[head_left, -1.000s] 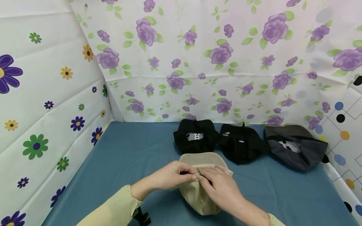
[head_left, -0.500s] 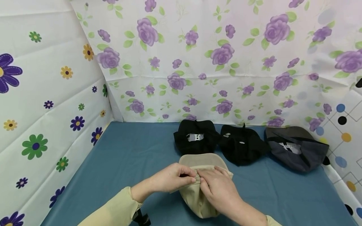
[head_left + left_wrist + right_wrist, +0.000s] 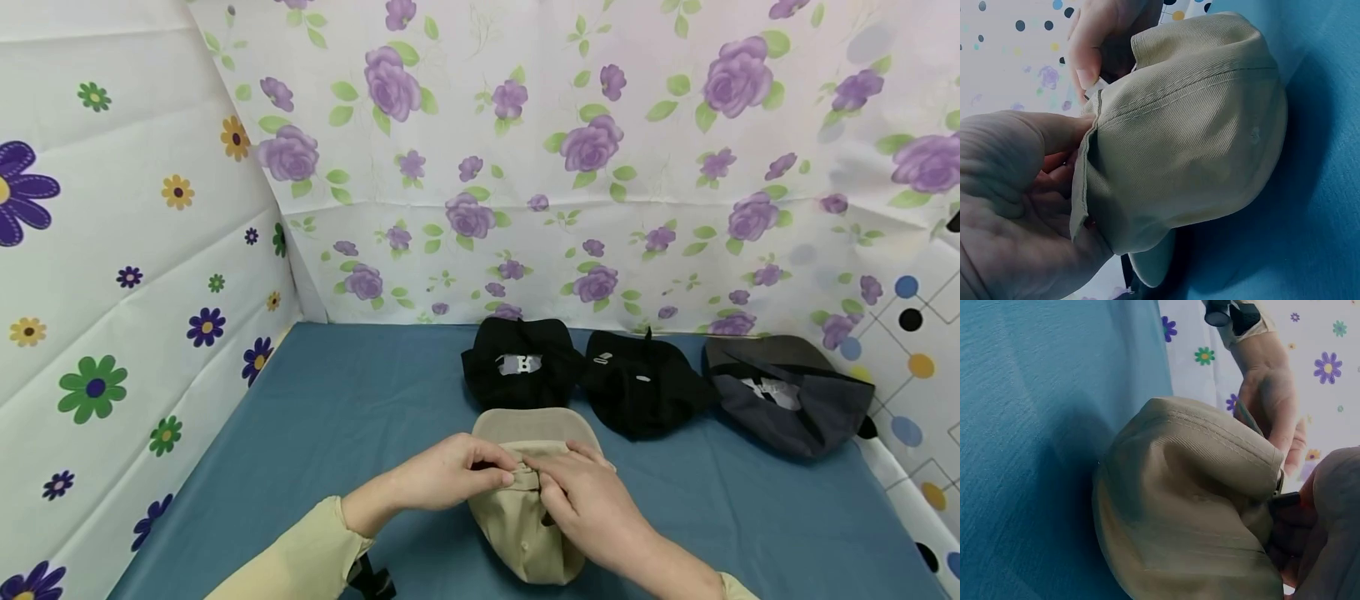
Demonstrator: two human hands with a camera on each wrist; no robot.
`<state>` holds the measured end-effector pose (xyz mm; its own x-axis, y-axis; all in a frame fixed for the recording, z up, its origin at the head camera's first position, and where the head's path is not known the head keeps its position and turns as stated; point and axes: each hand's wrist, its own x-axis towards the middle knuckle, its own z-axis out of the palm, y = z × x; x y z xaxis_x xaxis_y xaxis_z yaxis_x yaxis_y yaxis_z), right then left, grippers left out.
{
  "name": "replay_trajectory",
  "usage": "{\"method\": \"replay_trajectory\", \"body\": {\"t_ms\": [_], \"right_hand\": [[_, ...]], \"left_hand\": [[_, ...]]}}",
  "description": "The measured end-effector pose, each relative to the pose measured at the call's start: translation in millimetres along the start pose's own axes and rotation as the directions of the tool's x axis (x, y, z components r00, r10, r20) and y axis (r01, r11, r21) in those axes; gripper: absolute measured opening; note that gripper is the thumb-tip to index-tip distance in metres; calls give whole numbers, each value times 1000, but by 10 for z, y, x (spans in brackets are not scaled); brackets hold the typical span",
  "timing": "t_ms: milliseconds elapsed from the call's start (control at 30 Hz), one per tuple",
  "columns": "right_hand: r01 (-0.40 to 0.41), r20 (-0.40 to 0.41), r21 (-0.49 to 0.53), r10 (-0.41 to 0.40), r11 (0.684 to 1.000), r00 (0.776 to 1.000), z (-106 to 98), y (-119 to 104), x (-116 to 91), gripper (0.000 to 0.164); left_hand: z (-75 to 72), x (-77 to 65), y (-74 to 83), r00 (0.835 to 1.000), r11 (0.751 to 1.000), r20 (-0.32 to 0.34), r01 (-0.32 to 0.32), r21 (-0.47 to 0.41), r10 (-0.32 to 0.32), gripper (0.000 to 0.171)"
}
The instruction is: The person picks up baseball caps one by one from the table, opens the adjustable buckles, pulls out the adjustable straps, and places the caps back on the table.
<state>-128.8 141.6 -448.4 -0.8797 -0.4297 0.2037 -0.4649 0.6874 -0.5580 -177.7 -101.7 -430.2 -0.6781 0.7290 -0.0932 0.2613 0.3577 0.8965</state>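
A beige baseball cap point(image 3: 517, 529) lies at the front middle of the cloth, its brim point(image 3: 536, 423) pointing away from me. My left hand point(image 3: 442, 477) pinches the edge of the cap's opening, as the left wrist view shows, thumb outside and fingers inside. At the back strap, beside the left fingertips, my right hand point(image 3: 592, 504) holds the band between thumb and fingers. In the right wrist view, a small dark piece point(image 3: 1285, 501) shows at the right fingers; its kind is unclear. The strap's fastening is mostly hidden by the fingers.
Behind the beige cap stand a black cap point(image 3: 487, 379) with a pale patch, another black cap point(image 3: 648, 408), and a dark grey cap point(image 3: 817, 417) at the right. Blue cloth point(image 3: 337, 400) covers the table. Flower-printed sheets point(image 3: 465, 275) wall the back and left.
The right thumb has shifted slightly right along the band, and more of the strap shows between the hands. The cap's crown has slid slightly toward me. The other caps have stayed in place.
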Motion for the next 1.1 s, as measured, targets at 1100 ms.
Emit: {"method": "replay_trajectory", "body": {"t_ms": [1100], "right_hand": [[-177, 155, 303, 135, 936, 979, -194, 156, -27, 17]], "left_hand": [[83, -81, -56, 997, 996, -58, -48, 77, 52, 36]]}}
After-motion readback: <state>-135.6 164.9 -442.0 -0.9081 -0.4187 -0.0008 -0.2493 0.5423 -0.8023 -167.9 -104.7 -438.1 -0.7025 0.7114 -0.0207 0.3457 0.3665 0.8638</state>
